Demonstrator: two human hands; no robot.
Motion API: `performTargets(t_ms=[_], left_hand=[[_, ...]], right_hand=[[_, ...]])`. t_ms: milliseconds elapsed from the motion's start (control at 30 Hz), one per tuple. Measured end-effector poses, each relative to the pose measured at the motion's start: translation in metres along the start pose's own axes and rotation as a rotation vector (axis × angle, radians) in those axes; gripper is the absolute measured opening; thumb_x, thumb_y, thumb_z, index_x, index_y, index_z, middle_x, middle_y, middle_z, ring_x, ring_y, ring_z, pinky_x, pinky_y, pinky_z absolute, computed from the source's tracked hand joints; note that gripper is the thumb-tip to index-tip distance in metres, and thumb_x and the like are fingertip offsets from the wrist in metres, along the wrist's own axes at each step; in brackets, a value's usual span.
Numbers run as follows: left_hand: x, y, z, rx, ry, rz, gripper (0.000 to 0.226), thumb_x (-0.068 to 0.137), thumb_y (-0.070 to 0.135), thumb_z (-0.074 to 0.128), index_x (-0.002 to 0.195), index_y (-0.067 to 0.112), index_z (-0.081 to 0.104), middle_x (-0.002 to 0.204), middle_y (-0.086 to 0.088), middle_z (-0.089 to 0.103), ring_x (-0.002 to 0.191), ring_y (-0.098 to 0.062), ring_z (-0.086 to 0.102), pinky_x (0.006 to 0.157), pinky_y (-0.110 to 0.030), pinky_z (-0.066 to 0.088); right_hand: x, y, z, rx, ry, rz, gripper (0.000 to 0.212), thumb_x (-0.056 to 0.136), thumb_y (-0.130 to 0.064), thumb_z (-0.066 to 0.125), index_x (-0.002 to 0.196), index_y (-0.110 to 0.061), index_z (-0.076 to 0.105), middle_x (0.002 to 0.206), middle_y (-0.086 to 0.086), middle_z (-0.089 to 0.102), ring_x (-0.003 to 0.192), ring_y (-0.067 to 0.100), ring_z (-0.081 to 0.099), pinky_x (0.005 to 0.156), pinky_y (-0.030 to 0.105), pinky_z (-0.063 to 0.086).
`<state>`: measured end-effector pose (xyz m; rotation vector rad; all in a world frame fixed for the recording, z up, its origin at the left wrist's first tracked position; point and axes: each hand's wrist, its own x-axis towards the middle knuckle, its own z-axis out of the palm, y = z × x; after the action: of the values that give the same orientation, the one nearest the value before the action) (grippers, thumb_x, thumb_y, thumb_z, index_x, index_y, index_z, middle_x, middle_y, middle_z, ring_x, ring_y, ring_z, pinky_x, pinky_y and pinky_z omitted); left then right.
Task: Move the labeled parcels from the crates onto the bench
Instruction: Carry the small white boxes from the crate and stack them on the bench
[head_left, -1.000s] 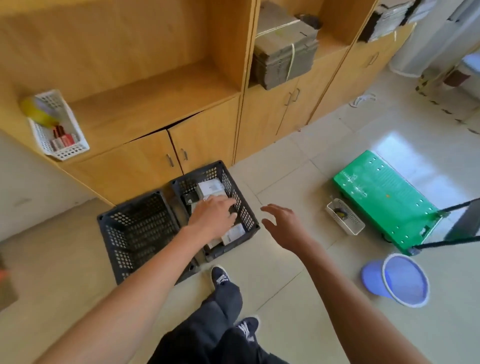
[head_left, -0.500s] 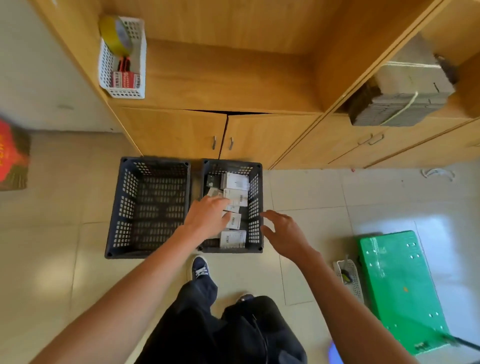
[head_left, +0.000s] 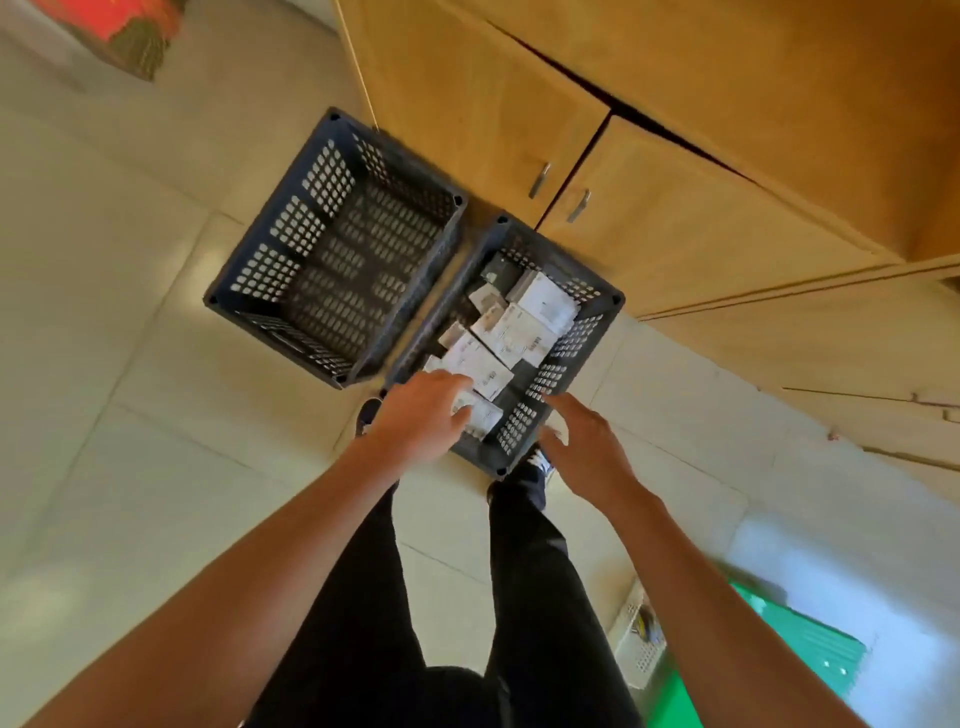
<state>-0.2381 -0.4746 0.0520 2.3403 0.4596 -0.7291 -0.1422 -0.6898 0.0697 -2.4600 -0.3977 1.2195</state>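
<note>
Two dark perforated crates stand side by side on the tiled floor before a wooden cabinet. The left crate (head_left: 322, 179) holds nothing. The right crate (head_left: 551, 375) holds several white labeled parcels (head_left: 511, 332) and one dark box at its far end. My left hand (head_left: 418, 418) reaches into the near end of the right crate, its fingers curled over the nearest parcel (head_left: 487, 415). My right hand (head_left: 584, 447) hovers with straight, spread fingers just outside that crate's near right wall, holding nothing.
The cabinet doors (head_left: 675, 234) with metal handles rise right behind the crates. My legs and shoes stand at the crate's near edge. A small white basket (head_left: 641, 647) and a green cart (head_left: 810, 660) sit at the lower right. A red object (head_left: 119, 23) lies at the far left.
The view has swung and dropped closer over the crates. My left hand has slid to the nearest parcel at the crate's near end. My right hand has come up beside the crate wall.
</note>
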Motion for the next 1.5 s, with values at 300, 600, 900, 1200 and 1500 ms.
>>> performTargets(t_ms=[300,600,900,1200,1500], left_hand=[[0.079,-0.029,0.142,-0.248,0.073,-0.223,0.049,0.101,0.038,0.058,0.146,0.022,0.049,0.146,0.002,0.053,0.132,-0.018,0.049,0.108,-0.038,0.046],[0.195,-0.093,0.236,-0.420,0.144,-0.313,0.053,0.100,0.031,0.061,0.148,0.015,0.048,0.150,-0.003,0.052,0.139,-0.018,0.047,0.116,-0.040,0.040],[0.301,-0.136,0.321,-0.350,0.035,-0.421,0.059,0.101,0.038,0.055,0.155,0.022,0.037,0.164,-0.009,0.028,0.149,-0.035,0.025,0.117,-0.053,0.035],[0.357,-0.155,0.369,-0.305,-0.057,-0.547,0.079,0.103,0.047,0.049,0.163,0.031,0.000,0.167,-0.008,-0.027,0.154,-0.037,-0.016,0.119,-0.061,0.023],[0.360,-0.152,0.377,-0.331,0.012,-0.515,0.091,0.102,0.042,0.051,0.160,0.028,-0.017,0.157,-0.005,-0.046,0.145,-0.030,-0.040,0.119,-0.065,0.013]], right_hand=[[0.126,0.095,0.059,-0.178,-0.134,-0.083,0.056,0.102,-0.026,0.058,0.154,-0.025,0.036,0.162,0.002,0.034,0.146,0.024,0.035,0.114,0.040,0.035],[0.259,0.137,0.120,-0.252,-0.168,-0.157,0.055,0.100,-0.016,0.059,0.152,-0.015,0.041,0.154,0.013,0.041,0.138,0.033,0.044,0.106,0.035,0.038],[0.391,0.172,0.164,-0.441,-0.203,-0.198,0.062,0.101,-0.019,0.052,0.158,-0.020,0.026,0.167,0.011,0.015,0.148,0.035,0.028,0.118,0.051,0.032],[0.451,0.212,0.195,-0.672,-0.089,-0.157,0.081,0.099,-0.028,0.056,0.162,-0.027,0.004,0.168,0.006,-0.015,0.154,0.038,-0.007,0.118,0.060,0.022],[0.445,0.220,0.230,-0.692,-0.094,-0.177,0.085,0.100,-0.027,0.054,0.161,-0.030,-0.005,0.166,0.007,-0.024,0.153,0.038,-0.012,0.119,0.061,0.015]])
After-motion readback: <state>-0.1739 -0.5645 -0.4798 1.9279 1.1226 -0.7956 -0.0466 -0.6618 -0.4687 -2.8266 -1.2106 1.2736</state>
